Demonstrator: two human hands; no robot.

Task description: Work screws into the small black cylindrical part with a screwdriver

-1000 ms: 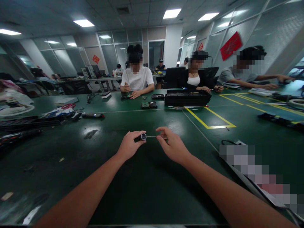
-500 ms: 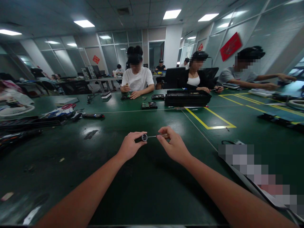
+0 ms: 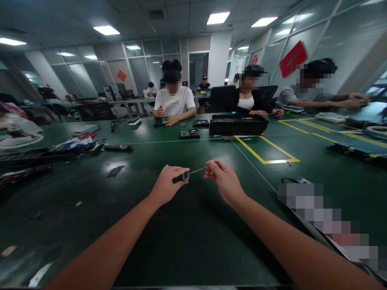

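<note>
My left hand [image 3: 169, 183] is closed around a short black cylinder [image 3: 185, 176] with a pale ring at its open end, gripped between thumb and fingers. The ringed end faces me; what kind of part it is I cannot make out. My right hand [image 3: 222, 179] is closed on a screwdriver, its handle mostly hidden in the fingers. From there the thin metal shaft [image 3: 197, 171] runs left and slightly down to the cylinder's side. Whether the tip touches or sits inside the cylinder is not clear. Both hands are above the green table [image 3: 169, 245].
A black open housing [image 3: 238, 125] and a circuit board [image 3: 190, 133] lie across the table. On the left are a dark pen-shaped tool [image 3: 117, 148] and a heap of tools and cables [image 3: 75, 145]. A white-edged panel [image 3: 329, 237] lies at right. Several co-workers sit opposite.
My right hand has tilted, so the screwdriver shaft now slopes up to the right instead of lying level. The cylinder has shifted slightly right in my left hand.
</note>
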